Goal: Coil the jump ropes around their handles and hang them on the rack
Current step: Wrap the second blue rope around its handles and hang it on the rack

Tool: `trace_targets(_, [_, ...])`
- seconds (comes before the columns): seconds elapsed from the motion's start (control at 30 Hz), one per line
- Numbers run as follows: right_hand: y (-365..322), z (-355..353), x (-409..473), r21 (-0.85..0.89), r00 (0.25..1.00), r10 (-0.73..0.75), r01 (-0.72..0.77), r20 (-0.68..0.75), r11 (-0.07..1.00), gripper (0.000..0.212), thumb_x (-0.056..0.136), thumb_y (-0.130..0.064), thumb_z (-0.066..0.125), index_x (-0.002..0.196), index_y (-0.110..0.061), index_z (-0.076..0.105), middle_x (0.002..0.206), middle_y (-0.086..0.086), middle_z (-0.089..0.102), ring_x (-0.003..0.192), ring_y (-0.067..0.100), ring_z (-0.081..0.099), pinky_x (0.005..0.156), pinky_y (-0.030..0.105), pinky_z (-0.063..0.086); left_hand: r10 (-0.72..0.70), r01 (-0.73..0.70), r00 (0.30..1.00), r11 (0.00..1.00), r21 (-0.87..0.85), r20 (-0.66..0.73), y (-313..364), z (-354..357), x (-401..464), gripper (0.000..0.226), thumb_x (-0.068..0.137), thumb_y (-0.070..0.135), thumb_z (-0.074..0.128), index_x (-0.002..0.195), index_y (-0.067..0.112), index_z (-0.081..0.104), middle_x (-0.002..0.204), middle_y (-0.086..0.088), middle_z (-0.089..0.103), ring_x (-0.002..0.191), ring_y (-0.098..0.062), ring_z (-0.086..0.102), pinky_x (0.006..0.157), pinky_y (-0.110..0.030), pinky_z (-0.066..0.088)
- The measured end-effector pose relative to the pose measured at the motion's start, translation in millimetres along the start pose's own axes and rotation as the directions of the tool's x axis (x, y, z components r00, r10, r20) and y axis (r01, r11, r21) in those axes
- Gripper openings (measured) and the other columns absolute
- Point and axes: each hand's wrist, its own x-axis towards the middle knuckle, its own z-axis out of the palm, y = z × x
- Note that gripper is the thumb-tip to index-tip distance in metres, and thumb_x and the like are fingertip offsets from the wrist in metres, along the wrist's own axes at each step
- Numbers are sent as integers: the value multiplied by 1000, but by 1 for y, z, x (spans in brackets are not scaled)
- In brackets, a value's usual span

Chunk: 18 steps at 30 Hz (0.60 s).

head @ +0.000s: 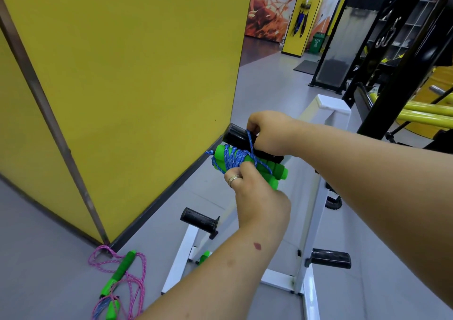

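Note:
A blue jump rope is coiled around its green handles (228,159), and a strand of it loops over the upper black peg (236,137) of the white rack (311,212). My left hand (255,192) grips the bundle from below. Above it, my right hand (267,133) curls its fingers over the peg and pinches the blue strand. On the floor at lower left lies a pink jump rope (117,275) with green handles, loose and uncoiled.
Two lower black pegs (199,219) (331,258) stick out from the rack. A yellow wall panel (122,87) stands close on the left. Black and yellow gym machines (404,74) fill the right. Grey floor (269,79) stretches beyond the rack.

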Motion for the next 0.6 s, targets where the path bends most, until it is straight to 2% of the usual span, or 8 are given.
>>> trace_targets(0.13, [-1, -7, -2, -12, 999, 0, 1, 38, 1000, 42, 90, -1, 46, 128, -14, 58, 129, 9, 60, 114, 30, 56, 89, 33, 48, 199, -192, 980, 942, 277, 6, -15, -11, 11, 46, 83, -9, 60, 118, 16, 43, 134, -6, 33, 64, -17, 47, 66, -28, 40])
trace_targets(0.27, [-4, -8, -3, -22, 999, 17, -16, 37, 1000, 43, 93, -2, 42, 130, -14, 60, 129, 9, 61, 114, 29, 55, 84, 30, 44, 443, -369, 896, 783, 501, -32, -27, -19, 17, 44, 74, 18, 84, 110, 17, 58, 113, -7, 57, 90, -32, 54, 71, -42, 46])
trace_targets(0.3, [-5, -10, -4, -20, 998, 48, -47, 45, 999, 44, 93, -2, 41, 130, -14, 60, 128, 9, 61, 113, 29, 55, 83, 29, 44, 494, -388, 868, 749, 537, -61, -30, -19, 19, 45, 71, 27, 87, 107, 19, 60, 112, -5, 60, 98, -32, 53, 76, -44, 46])
trace_targets(0.37, [-5, -13, -5, -21, 997, 45, -44, 55, 999, 42, 94, -4, 41, 129, -13, 63, 125, 10, 62, 113, 30, 56, 84, 31, 46, 543, -414, 834, 734, 538, -100, -30, -22, 24, 44, 74, 42, 84, 106, 21, 62, 126, -1, 60, 121, -33, 48, 94, -51, 40])
trace_targets(0.43, [-4, -16, -3, -67, 997, 7, -2, 71, 998, 36, 94, -9, 45, 124, -11, 65, 123, 12, 65, 113, 32, 59, 88, 34, 48, 524, -416, 846, 762, 496, -96, -22, -25, 33, 43, 82, 51, 76, 108, 20, 61, 140, 2, 57, 142, -31, 37, 114, -57, 27])
trace_targets(0.47, [-4, -16, 1, -72, 997, -7, 13, 77, 997, 32, 95, -11, 47, 120, -9, 66, 120, 13, 65, 112, 33, 60, 89, 34, 50, 499, -411, 864, 774, 482, -64, -17, -26, 37, 44, 85, 54, 73, 109, 19, 59, 139, 3, 57, 146, -29, 34, 119, -59, 22])
trace_targets(0.53, [-9, -20, 6, -128, 991, 7, 11, 137, 992, 18, 96, -9, 48, 104, -2, 62, 105, 12, 64, 98, 32, 60, 80, 32, 49, 481, -420, 877, 778, 468, -14, -10, -26, 41, 46, 87, 56, 70, 109, 17, 58, 127, 0, 62, 139, -30, 44, 117, -60, 27])
trace_targets(0.6, [-15, -25, 3, -210, 989, 13, 18, 148, 978, 12, 97, -6, 46, 86, -4, 53, 86, 9, 53, 81, 26, 49, 65, 28, 37, 485, -413, 873, 790, 453, -49, -5, -23, 41, 47, 87, 59, 70, 104, 17, 59, 113, -3, 63, 117, -33, 55, 104, -57, 42])
